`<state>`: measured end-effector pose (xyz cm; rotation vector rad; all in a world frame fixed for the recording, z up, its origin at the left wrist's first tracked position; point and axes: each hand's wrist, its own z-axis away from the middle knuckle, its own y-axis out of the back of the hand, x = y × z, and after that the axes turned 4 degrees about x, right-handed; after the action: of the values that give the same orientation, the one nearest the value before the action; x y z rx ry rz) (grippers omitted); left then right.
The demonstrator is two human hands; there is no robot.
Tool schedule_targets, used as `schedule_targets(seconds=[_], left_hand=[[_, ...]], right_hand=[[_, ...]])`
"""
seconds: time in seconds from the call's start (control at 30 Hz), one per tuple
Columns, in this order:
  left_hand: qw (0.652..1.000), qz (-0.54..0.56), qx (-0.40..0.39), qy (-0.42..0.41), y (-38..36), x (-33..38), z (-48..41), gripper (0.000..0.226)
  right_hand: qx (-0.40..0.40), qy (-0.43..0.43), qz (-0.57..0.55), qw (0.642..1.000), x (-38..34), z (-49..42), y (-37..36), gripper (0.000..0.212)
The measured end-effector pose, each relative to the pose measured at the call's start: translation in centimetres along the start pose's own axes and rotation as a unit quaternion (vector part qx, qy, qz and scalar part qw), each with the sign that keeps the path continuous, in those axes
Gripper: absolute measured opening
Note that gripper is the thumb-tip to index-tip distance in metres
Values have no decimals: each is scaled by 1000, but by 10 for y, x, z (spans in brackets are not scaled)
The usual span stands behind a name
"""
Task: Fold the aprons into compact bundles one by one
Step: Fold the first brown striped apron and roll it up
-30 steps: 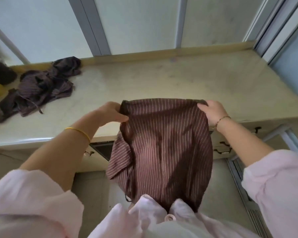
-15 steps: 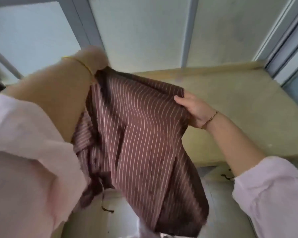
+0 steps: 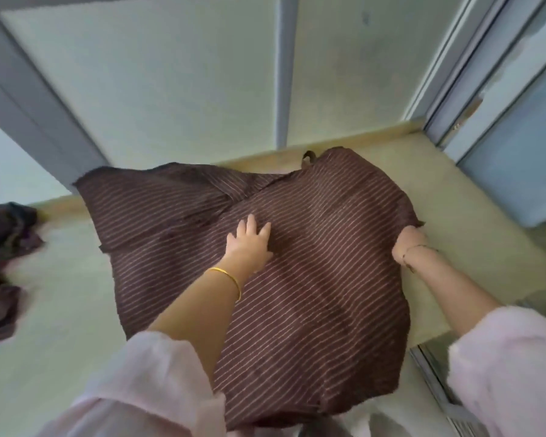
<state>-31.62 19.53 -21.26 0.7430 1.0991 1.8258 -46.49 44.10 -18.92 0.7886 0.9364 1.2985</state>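
A brown apron with thin white stripes [image 3: 312, 279] lies spread over the beige countertop [image 3: 60, 310], its near part hanging over the front edge toward me. My left hand [image 3: 249, 244] rests flat on the cloth near its middle, fingers straight and spread. My right hand [image 3: 410, 244] grips the apron's right edge, with its fingers tucked under the cloth and hidden. A short strap loop [image 3: 308, 157] sticks up at the apron's far edge.
A crumpled heap of dark aprons [image 3: 4, 263] lies at the left end of the countertop. Frosted window panes with grey frames [image 3: 284, 70] stand right behind the counter. A blue panel [image 3: 517, 171] closes off the right side.
The apron, held up in the air by both hands before, now lies spread on the countertop. My left hand came down from high up and let go, now pressing flat on the cloth.
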Motion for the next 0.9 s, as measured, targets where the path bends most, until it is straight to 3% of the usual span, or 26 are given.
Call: schedule_targets(seconds=[0.07,0.13,0.2,0.27,0.33,0.43,0.5,0.57,0.7,0.9], left_hand=[[1000,5,-16,21,-5,-15,-4,70],[999,15,-2,43,-3,-29,-8,65],[997,23,31,62,0,-39,-9,58],[994,34,67,81,3,-47,-7,54],[990,32,90,104,5,-55,-4,56],[991,51,27,123,2,-70,2,65],[990,66,-29,121,-2,-75,7,67],[990,74,-40,112,-6,-77,9,61],[991,99,-23,86,-12,-76,10,35],[994,97,23,46,-21,-79,19,22]], right_hand=[[-30,-14,171,985,-5,-5,5,46],[68,22,177,982,-29,4,17,48],[161,119,109,974,-66,11,19,35],[118,217,89,965,-103,18,8,27],[11,267,131,955,-123,25,-17,28],[-89,275,214,933,-126,34,-54,49],[-80,279,224,930,-123,33,-63,54],[-80,284,229,928,-123,29,-66,45],[-64,302,242,920,-124,27,-68,30],[-54,294,246,922,-122,32,-73,27]])
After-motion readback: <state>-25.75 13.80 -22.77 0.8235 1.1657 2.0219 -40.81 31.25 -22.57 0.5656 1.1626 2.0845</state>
